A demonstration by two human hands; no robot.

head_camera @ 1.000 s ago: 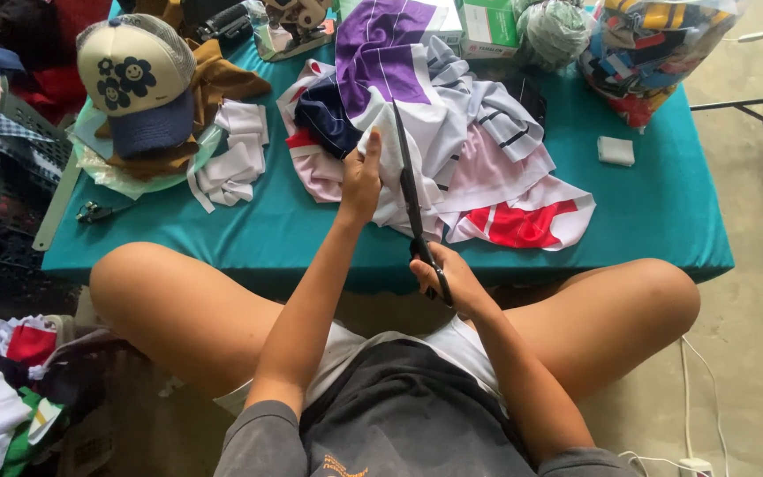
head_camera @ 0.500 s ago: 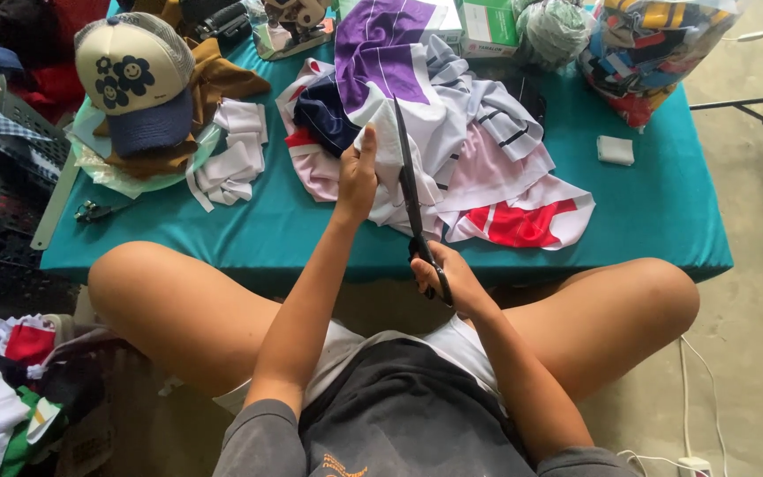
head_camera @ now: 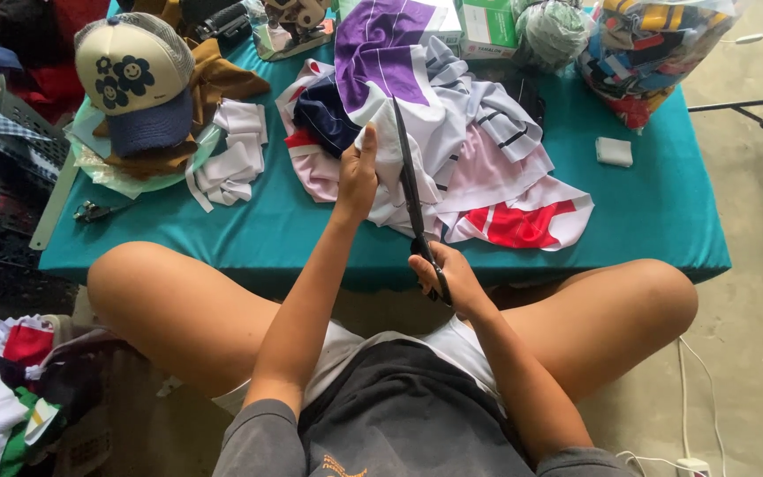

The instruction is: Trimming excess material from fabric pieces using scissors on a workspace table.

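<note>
Your left hand (head_camera: 357, 177) is sliding slightly up the white cloth (head_camera: 439, 132), gripping its edge a little farther from you than before. Your right hand (head_camera: 449, 278) is tilting the scissors (head_camera: 413, 199), their tip reaching deeper over the fabric pile.

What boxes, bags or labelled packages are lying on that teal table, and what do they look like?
Box: far edge, rectangular, green and white.
Clear plastic bag: far right corner, bulging with multicoloured fabric.
Small white packet: right side, flat and squarish.
No screens or signs visible.
</note>
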